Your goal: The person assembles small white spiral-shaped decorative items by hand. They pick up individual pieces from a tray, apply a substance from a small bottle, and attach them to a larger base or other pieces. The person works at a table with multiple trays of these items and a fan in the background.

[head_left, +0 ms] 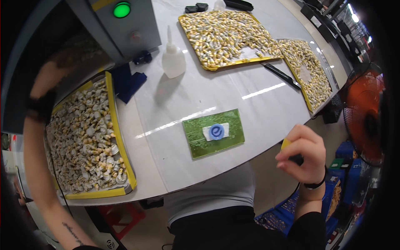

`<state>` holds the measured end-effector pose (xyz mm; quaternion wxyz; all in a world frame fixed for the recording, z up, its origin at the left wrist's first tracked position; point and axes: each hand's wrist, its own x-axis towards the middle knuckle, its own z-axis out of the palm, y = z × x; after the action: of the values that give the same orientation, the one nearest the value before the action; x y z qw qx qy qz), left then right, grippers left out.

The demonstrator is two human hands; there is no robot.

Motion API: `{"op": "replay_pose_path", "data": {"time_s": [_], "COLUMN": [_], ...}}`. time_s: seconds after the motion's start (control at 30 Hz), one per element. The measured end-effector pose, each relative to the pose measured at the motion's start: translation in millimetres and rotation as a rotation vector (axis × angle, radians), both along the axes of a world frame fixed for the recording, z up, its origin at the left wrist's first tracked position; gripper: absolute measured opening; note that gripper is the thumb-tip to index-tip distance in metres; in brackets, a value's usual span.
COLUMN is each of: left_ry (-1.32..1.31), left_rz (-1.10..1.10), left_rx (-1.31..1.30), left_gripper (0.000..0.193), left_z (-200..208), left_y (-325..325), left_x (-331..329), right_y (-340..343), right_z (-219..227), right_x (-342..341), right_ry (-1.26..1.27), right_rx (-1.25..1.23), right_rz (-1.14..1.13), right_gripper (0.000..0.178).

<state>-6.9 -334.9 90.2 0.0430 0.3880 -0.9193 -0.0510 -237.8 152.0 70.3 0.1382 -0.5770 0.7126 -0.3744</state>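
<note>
My left hand reaches into the dark opening of a grey machine with a lit green button; its fingers are too dim to make out. Over the table's right edge, my right hand is closed around a small yellow and black thing, mostly hidden by the fingers. Between the hands lies a green rectangular plate on the white table. At its middle, a blue round disc with a dark curved mark rests on a white patch.
A yellow-rimmed tray of small pieces stands at left. Another yellow-edged tray and a third tray hold similar pieces. Nearby are a nozzle bottle, a black knife-like tool, dark blue cloth and an orange fan.
</note>
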Motion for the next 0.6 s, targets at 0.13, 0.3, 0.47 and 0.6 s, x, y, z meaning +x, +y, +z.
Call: {"op": "replay_pose_path", "data": {"time_s": [0.13, 0.3, 0.47, 0.6], "left_ry": [0.158, 0.104, 0.403, 0.796], "left_rz": [-0.232, -0.740, -0.836, -0.625], "left_rx": [-0.076, 0.471, 1.537, 1.684], "left_gripper": [0.020, 0.032, 0.016, 0.022], "left_z": [13.5, 61.7, -40.0, -85.5], "left_y": [103.9, 251.1, 275.4, 305.8], "left_x": [7.0, 53.6, 31.4, 41.9], "right_y": [-15.6, -94.7, -119.1, -126.6], "right_z": [14.2, -2.8, -27.1, -37.6], "right_x": [-41.4, -127.3, -160.3, -156.4], "right_ry": [0.307, 0.493, 0.463, 0.656], "right_rx": [0.119, 0.113, 0.387, 0.266], "right_rz": [-0.081, -0.078, -0.101, -0.070], "right_gripper": [0.018, 0.015, 0.012, 0.010]}}
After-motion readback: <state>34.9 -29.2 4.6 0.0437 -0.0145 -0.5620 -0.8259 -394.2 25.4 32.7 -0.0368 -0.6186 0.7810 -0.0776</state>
